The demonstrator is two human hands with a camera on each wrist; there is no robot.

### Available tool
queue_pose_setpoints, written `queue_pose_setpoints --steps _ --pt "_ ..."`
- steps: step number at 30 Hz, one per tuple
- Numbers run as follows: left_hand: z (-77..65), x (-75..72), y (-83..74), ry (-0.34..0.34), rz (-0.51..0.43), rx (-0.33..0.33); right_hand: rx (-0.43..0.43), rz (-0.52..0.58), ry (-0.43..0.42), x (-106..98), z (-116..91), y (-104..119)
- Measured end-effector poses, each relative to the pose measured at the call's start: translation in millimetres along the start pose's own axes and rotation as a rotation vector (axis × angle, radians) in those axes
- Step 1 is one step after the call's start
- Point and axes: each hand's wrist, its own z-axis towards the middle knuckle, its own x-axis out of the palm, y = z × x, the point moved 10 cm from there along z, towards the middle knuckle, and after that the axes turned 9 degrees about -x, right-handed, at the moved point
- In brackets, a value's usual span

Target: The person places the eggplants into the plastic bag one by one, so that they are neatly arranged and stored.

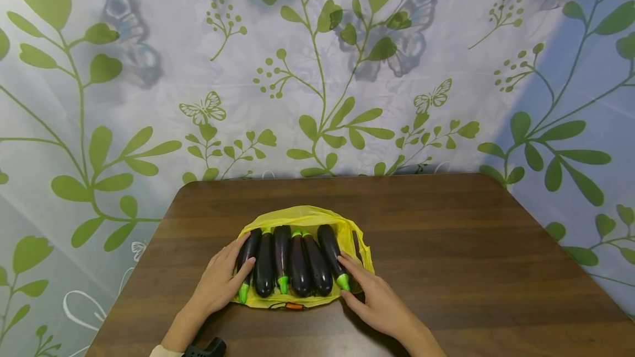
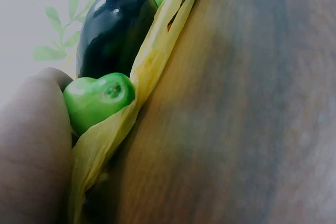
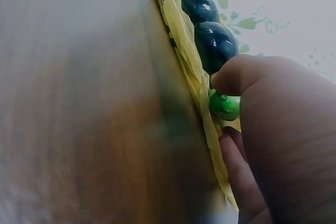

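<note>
Several dark purple eggplants (image 1: 300, 266) lie side by side in a row on a spread yellow plastic bag (image 1: 302, 216), some with green stem ends toward me. My left hand (image 1: 215, 282) rests on the leftmost eggplant (image 1: 252, 247), fingers extended along its outer side and thumb across it. On the other side, my right hand (image 1: 379, 304) touches the rightmost eggplant (image 1: 329, 244), fingertips at its side and thumb by its green stem (image 3: 224, 106). In the left wrist view another green stem (image 2: 100, 100) shows beside that hand, above the bag's edge.
The bag lies on a brown wooden table (image 1: 446, 247), its handle loop (image 1: 364, 249) at the right. Behind the table hangs a cloth (image 1: 317, 70) printed with leaves and butterflies. A dark strap (image 1: 205, 349) is on my left wrist.
</note>
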Motion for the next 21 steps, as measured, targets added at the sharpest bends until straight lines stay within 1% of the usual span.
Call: queue_pose_setpoints --steps 6,8,12,15,17,19,21 --pt "-1.0 3.3 4.1 0.017 -0.038 -0.036 -0.011 -0.007 -0.058 -9 -4 0" --pt "-0.9 2.9 4.4 0.013 -0.054 -0.038 -0.017 -0.01 -0.087 -13 -4 0" --pt "-0.4 0.2 5.1 -0.003 -0.091 -0.027 -0.028 -0.062 -0.152 -23 -5 0" --pt "-1.9 -3.8 4.5 -0.036 -0.12 0.0 -0.022 -0.111 -0.189 -32 -7 -2" --pt "-3.8 -8.5 3.4 -0.074 -0.137 0.03 -0.021 -0.144 -0.211 -38 -9 -4" --pt "-6.0 -13.3 2.2 -0.112 -0.133 0.058 -0.026 -0.186 -0.235 -45 -11 -6" --pt "-8.0 -18.8 0.3 -0.155 -0.103 0.086 -0.027 -0.225 -0.265 -54 -13 -8"
